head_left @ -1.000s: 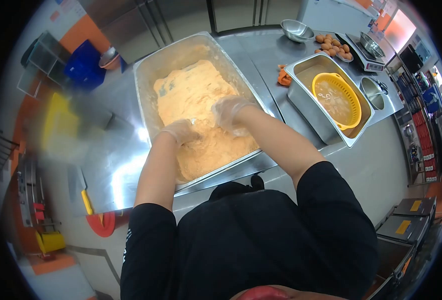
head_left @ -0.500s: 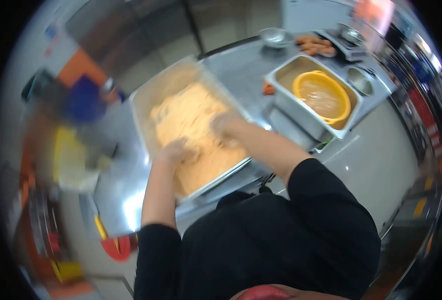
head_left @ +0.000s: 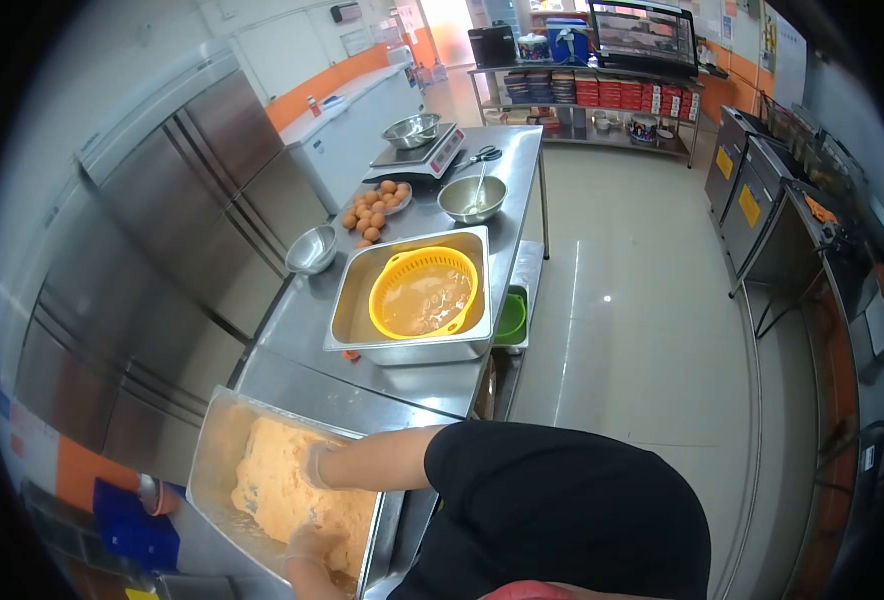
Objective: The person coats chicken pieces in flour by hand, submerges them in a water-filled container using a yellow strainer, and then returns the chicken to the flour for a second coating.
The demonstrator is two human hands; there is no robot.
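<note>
A deep metal pan [head_left: 224, 405] at the lower left holds a bed of loose orange powdery coating [head_left: 277, 455]. My right hand [head_left: 319, 467], in what looks like a thin clear glove, reaches into the coating from the right, its fingers hidden in it. Nearer to me in the same pan, my left hand [head_left: 310, 548] touches the coating beside a clumpy, coated mass [head_left: 337, 550]; its fingers are mostly covered. Whether either hand grips anything is hidden.
Beyond the pan stands another metal pan [head_left: 347, 325] holding a yellow basket [head_left: 394, 262] in cloudy liquid. Eggs [head_left: 367, 212], metal bowls [head_left: 312, 250], a scale [head_left: 417, 155] and scissors [head_left: 484, 155] sit farther along the steel table. A blue container [head_left: 137, 525] is at lower left.
My view has swung to the right, so the coating pan now appears at the lower left and the room beyond shows. Both hands remain in the coating.
</note>
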